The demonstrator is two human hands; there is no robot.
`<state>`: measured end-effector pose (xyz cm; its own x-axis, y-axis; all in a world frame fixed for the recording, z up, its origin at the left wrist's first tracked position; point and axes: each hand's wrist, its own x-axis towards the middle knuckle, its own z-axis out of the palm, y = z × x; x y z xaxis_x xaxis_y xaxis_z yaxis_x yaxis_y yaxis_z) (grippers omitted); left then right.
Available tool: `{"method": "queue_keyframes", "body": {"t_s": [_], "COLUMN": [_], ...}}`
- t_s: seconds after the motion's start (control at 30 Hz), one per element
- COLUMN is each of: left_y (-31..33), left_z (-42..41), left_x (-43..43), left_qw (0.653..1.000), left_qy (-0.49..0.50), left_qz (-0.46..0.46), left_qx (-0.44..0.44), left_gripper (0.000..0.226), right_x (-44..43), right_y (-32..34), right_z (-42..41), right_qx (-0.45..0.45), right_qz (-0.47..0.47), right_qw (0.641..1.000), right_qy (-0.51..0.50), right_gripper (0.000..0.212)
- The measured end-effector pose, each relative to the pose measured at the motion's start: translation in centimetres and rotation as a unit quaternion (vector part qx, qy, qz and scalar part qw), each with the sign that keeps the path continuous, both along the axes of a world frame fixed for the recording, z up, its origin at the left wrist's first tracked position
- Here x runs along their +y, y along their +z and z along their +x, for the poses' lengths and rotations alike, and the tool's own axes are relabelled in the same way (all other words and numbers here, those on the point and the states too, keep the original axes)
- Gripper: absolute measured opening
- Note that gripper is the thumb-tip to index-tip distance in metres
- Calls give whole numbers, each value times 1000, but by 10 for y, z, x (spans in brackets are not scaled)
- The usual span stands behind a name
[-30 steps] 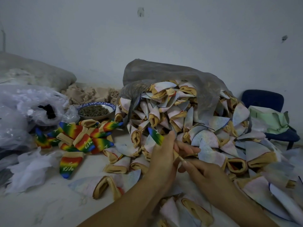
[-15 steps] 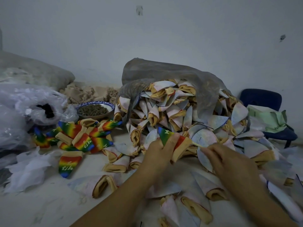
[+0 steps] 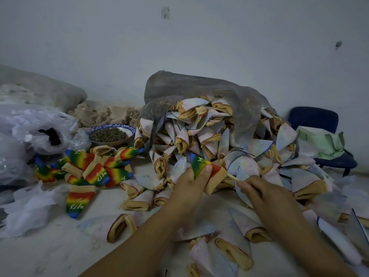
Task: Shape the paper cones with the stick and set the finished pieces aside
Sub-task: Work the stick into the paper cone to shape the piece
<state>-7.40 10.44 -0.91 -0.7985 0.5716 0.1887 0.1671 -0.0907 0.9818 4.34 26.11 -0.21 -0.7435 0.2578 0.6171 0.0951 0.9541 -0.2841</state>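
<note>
Dim, flat, cool light fills the room; its source cannot be told. Shadows under the pile of cones [image 3: 201,134] are faint and soft-edged. The grey wall [image 3: 219,41] darkens toward the corners. The wide lens stretches the lower edge, and fine detail looks smeared.

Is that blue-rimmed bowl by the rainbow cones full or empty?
Full: the blue-rimmed bowl holds small dark pieces nearly to its rim. What they are, I cannot tell.

Wall: plain white wall [image 3: 219,43], with one small dark mark [image 3: 165,12] high at centre and another to the right.
Floor: pale, dusty floor [image 3: 46,254] running back to the wall.
Furniture: dark blue chair [image 3: 313,118] at right, near the wall.
Light: dim, soft, even.
</note>
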Motion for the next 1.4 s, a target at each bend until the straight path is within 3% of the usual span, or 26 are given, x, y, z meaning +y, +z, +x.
{"method": "queue_keyframes", "body": {"t_s": [0.2,0.3,0.37,0.63,0.73,0.83,0.97,1.0,1.13,1.3,1.33,1.4], "left_y": [0,1,1,0,0,1,6,7,7,11,10,6], "left_z": [3,5,5,1,0,-5,-24,-26,-24,-12,-8,4], "left_x": [4,4,1,2,3,1,-5,-6,-8,-9,-8,-5], "left_qw": [992,996,999,999,1000,996,962,958,958,975,983,997], "left_qy": [76,82,35,-38,-15,45,145,160,206,160,141,64], "left_qz": [-68,-40,0,0,-20,38,154,160,147,137,109,48], "left_qx": [69,9,-36,-30,-2,-68,-175,-175,-138,-75,-53,-12], "left_gripper": [42,53,56,13,17,24,24,27,49,13,12,14], "right_x": [-3,-4,-2,-3,-2,-2,6,9,15,5,3,-3], "right_y": [0,-2,-3,-2,-3,-3,-3,-3,-5,-7,-10,-8], "right_z": [-2,-3,-2,-3,-4,-3,1,2,1,-7,-8,-8], "right_qx": [-10,-36,-39,-25,-29,-30,-44,-69,-128,-99,-113,-94], "right_qz": [-30,-37,-38,-46,-46,-25,-21,-34,65,108,106,-9], "right_qw": [999,998,998,998,998,999,999,997,986,987,986,996], "right_qy": [12,27,27,42,45,29,-5,-25,-85,-71,-62,6], "right_gripper": [48,43,39,23,21,20,28,28,29,32,40,56]}}
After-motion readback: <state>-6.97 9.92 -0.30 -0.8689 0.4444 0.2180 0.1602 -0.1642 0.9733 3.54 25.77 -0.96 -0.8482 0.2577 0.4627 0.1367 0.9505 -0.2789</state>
